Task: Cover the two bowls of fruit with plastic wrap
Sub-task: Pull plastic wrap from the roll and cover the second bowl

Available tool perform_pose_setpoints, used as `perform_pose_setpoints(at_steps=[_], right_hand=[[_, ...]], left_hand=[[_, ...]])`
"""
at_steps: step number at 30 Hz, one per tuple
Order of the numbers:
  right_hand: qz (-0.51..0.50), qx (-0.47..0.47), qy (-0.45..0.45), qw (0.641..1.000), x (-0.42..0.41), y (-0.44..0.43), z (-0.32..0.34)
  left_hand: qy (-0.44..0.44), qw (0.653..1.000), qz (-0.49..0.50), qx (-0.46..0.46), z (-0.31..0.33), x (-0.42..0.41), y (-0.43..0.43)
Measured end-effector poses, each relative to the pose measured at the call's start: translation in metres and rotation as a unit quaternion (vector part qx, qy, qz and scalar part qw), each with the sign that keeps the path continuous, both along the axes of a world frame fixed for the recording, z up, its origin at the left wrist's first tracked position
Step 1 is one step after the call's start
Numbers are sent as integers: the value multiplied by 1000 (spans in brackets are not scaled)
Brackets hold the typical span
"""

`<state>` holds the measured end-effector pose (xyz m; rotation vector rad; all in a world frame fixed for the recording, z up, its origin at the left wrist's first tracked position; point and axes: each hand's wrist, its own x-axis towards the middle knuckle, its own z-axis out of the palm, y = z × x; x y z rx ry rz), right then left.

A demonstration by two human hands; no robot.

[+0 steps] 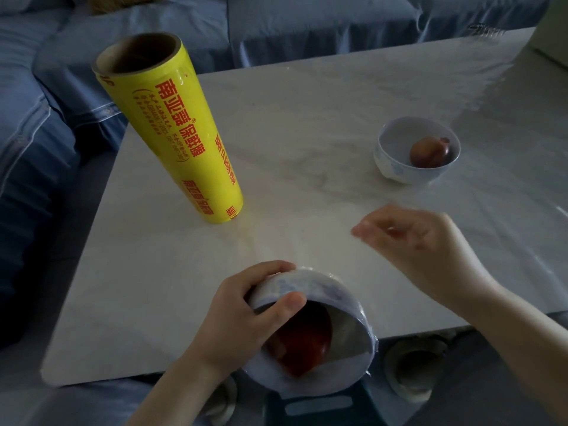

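Left hand [236, 321] gripped the tilted, film-covered near bowl [310, 330] at the table's near edge, right hand [421, 250] hovered loosely open, empty; next, probably wrapping the uncovered far-right bowl [416, 153] from the roll [172, 130].

Take the roll of plastic wrap [172, 130] as your mark: it stands on end on the table [307, 118], toward the far left. Well to its right, at about the same depth, sits a bowl [416, 153] with one fruit [430, 152] in it. Nearer you than the roll and to its right, at the table's near edge, your left hand [236, 321] holds a second bowl [313, 330], tilted, with a fruit [302, 339] inside. Your right hand [424, 244] hovers above the table between the two bowls. A sofa [153, 35] lies behind and left of the roll.
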<state>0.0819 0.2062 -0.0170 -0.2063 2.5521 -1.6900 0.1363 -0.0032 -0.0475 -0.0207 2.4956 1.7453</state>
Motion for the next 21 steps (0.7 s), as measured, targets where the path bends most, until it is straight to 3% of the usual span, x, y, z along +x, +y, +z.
perform_pose_setpoints(at_steps=[2, 4, 7, 14, 21], right_hand=[[139, 12, -51, 989, 11, -6, 4], [214, 70, -94, 970, 15, -10, -6], [217, 79, -114, 966, 10, -14, -14], [260, -58, -257, 929, 5, -13, -22], [220, -157, -285, 920, 9, -4, -26]], left_hand=[[8, 1000, -3, -1, -1, -2, 2], [2, 1000, -5, 18, 0, -4, 4], [1, 999, 1, 35, 1, -6, 4], [9, 998, 17, 52, -1, -10, 3], [-8, 985, 133, 106, -7, -10, 11]])
